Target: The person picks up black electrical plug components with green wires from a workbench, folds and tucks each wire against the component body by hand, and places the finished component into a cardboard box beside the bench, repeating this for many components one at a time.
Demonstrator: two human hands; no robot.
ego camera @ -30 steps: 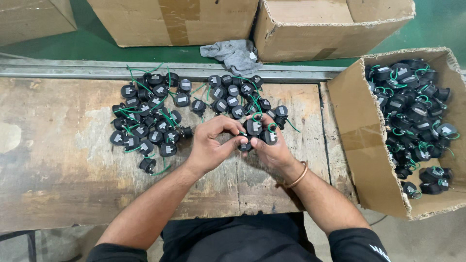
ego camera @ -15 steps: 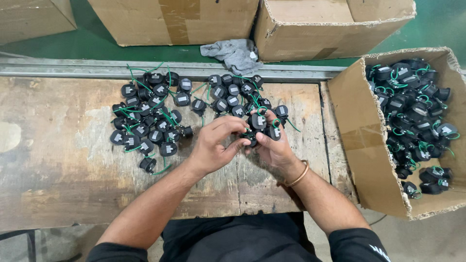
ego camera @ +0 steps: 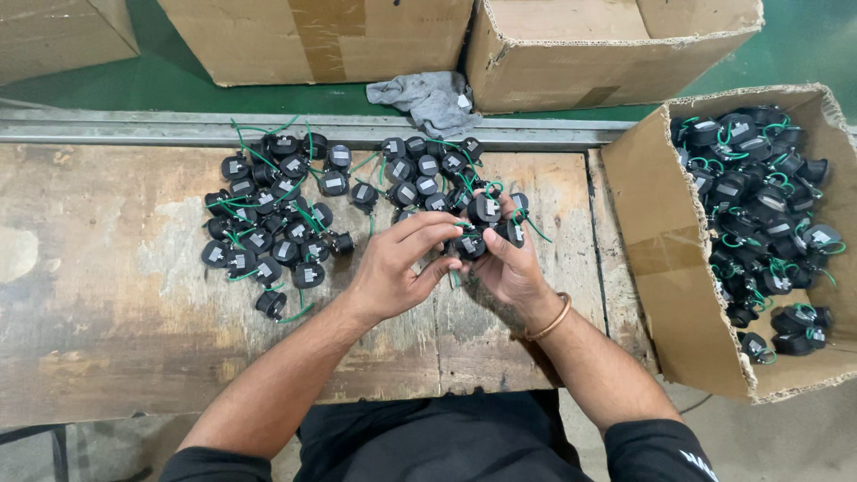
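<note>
Across the lower frame we log a worn wooden workbench (ego camera: 107, 339), its left half and near edge bare, with a metal rail (ego camera: 134, 129) along its far edge. Beyond the rail we count three closed cardboard cartons (ego camera: 312, 40) on a green floor (ego camera: 170, 85). At the bench's right end, an open cardboard box (ego camera: 661, 232) lies tipped towards us, packed with small black round parts trailing green wires (ego camera: 759, 205). A crumpled grey rag (ego camera: 428, 98) rests between two cartons, touching the rail.

On the far half of the bench we note a loose heap of the same black wired parts (ego camera: 277, 214), spreading left from the hands and reaching close to the rail.

Near the bench's centre-right, our left hand (ego camera: 393, 268) pinches one black round part (ego camera: 470, 245) between thumb and fingertips, the other fingers curled. Our right hand (ego camera: 509, 263), with a copper bangle (ego camera: 549, 319) at the wrist, closes its fingers on the same part and holds further parts (ego camera: 486, 210) above it. The part's flat labelled face turns up towards us; its green wire (ego camera: 536, 228) trails right. We cannot tell its long axis.
</note>
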